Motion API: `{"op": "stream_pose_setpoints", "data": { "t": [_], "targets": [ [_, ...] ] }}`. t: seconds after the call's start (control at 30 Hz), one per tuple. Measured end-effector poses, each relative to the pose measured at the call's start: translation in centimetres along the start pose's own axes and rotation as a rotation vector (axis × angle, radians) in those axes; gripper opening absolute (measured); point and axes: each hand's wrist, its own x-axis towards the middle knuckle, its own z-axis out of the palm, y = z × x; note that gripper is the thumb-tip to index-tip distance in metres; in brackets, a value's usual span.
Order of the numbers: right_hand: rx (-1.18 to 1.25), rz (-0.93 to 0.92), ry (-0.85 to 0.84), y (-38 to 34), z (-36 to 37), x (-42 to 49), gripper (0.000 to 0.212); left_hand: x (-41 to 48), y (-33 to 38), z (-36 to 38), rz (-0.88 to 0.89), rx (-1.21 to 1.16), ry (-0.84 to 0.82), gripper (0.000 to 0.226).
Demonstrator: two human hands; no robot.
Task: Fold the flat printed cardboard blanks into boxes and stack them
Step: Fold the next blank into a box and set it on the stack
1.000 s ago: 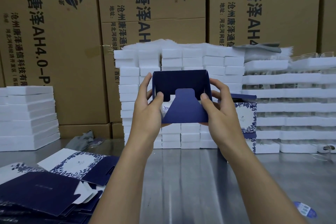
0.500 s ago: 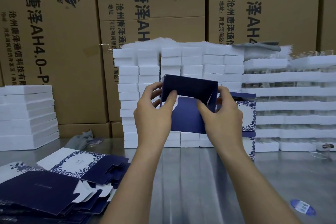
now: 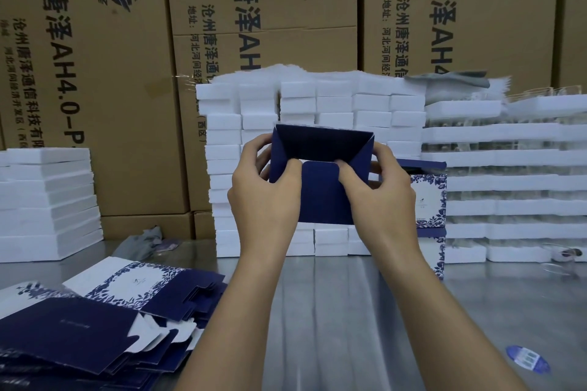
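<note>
I am looking at a wall of brown cartons [image 3: 95, 89] filling the back, with stacks of white foam blocks [image 3: 317, 105] standing in front of them on the steel table [image 3: 333, 311]. A loose pile of flat blanks [image 3: 95, 320], navy and white with a leaf print, is lying at the near left of the table. A short stack of finished boxes [image 3: 428, 200] is standing just behind the right wrist.

The half-folded navy box [image 3: 320, 197] is being held up off the table, between the two hands, in front of the foam. The left hand [image 3: 265, 200] is gripping its left end, fingers curled behind and thumb pressing on the front. The right hand [image 3: 381, 197] is doing the same at the right end, so the box is sitting squarely between both palms.

Compared with half a second ago, the top panel is no longer slanting; it is now lying roughly level. Both thumbs have moved inward to the rounded flap, and the white inside is no longer showing.

The box's long axis is running left to right across my view, its flap end is facing me, and the rounded flap is pointing upward.

A small blue oval sticker [image 3: 527, 359] is lying on the table at the near right.
</note>
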Motion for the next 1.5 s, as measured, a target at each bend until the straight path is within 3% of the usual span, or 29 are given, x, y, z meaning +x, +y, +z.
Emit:
{"op": "stream_pose_setpoints", "data": {
  "t": [0.13,0.33,0.43,0.63,0.87,1.03,1.13,1.23,1.37,1.5],
  "targets": [
    [0.187,0.107,-0.126,-0.6,-0.2,0.0,0.032,0.4,0.3,-0.7,-0.106,-0.114,-0.076,0.036],
    [0.158,0.128,-0.042,-0.8,-0.3,0.2,0.042,1.1,0.5,-1.9,-0.254,-0.191,-0.281,0.014],
    [0.136,0.096,-0.033,-0.7,-0.5,0.3,0.033,1.1,0.8,-1.7,-0.290,-0.168,-0.222,0.031],
    [0.069,0.074,-0.169,-0.9,-1.0,0.6,0.043,1.4,0.5,-1.9,-0.277,-0.064,-0.179,0.039],
    [0.072,0.044,-0.233,-1.0,-2.0,1.0,0.031,1.3,0.7,-2.2,-0.219,-0.074,-0.272,0.022],
    [0.123,0.093,-0.144,-0.7,-2.5,1.3,0.036,1.8,1.0,-2.8,-0.260,-0.140,-0.201,0.043],
    [0.146,0.072,-0.169,-0.6,-2.3,1.3,0.020,1.7,0.9,-2.8,-0.252,-0.126,-0.259,0.026],
    [0.164,0.039,-0.173,-0.9,-1.8,1.0,0.024,1.5,1.0,-2.4,-0.241,-0.135,-0.278,0.022],
    [0.139,0.029,-0.135,-0.9,-1.8,0.8,0.041,1.7,1.3,-3.0,-0.238,-0.137,-0.356,0.039],
    [0.087,0.001,-0.056,-0.8,-1.7,0.6,0.042,1.7,1.3,-3.1,-0.234,-0.093,-0.371,0.056]
  ]
}}
